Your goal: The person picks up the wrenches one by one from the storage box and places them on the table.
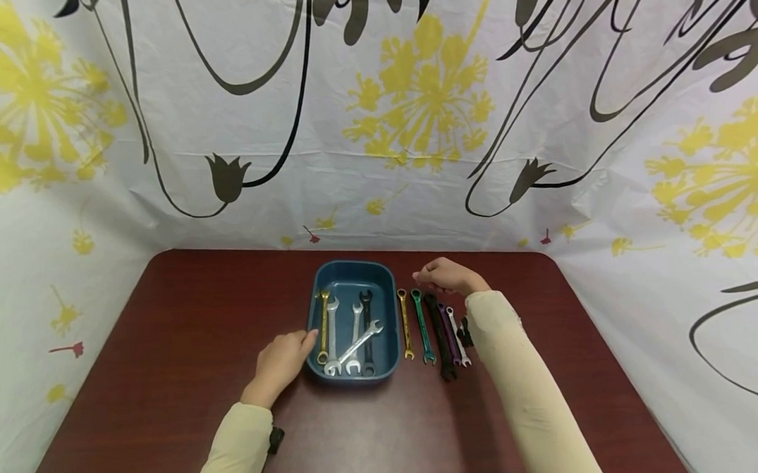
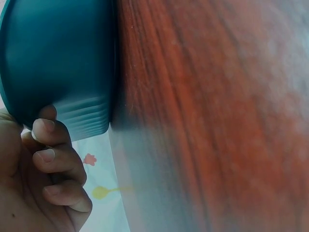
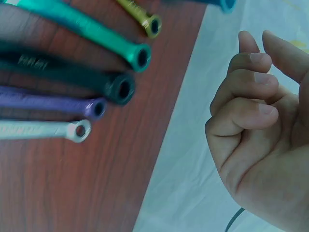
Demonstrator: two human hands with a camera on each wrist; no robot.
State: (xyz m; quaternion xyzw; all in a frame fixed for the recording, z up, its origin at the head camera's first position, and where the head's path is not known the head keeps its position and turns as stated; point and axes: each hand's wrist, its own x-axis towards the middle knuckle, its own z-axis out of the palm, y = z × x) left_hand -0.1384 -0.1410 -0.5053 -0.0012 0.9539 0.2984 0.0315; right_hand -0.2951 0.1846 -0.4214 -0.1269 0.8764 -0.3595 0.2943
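Note:
A blue tray (image 1: pixel 387 283) stands mid-table and holds several wrenches (image 1: pixel 349 330), gold, silver and black. My left hand (image 1: pixel 282 359) holds its near left corner, thumb at the rim, with curled fingers (image 2: pixel 53 159) against the tray's outer wall (image 2: pixel 58 63). To the right of the tray a row of wrenches lies on the table: gold (image 1: pixel 404 324), green (image 1: pixel 423 328), black (image 1: pixel 440 336), purple (image 1: pixel 449 336) and silver (image 1: pixel 459 339). My right hand (image 1: pixel 448 275) hovers over their far ends, its fingers (image 3: pixel 251 92) loosely curled and holding nothing. The ring ends of the green (image 3: pixel 96 34), black (image 3: pixel 82 79) and purple (image 3: pixel 58 102) wrenches lie beside it.
The dark red table (image 1: pixel 191 313) has rounded corners. A white curtain (image 1: pixel 384 124) with yellow flowers and black stems closes in the back and both sides. A small black object (image 1: pixel 466 332) lies by my right sleeve.

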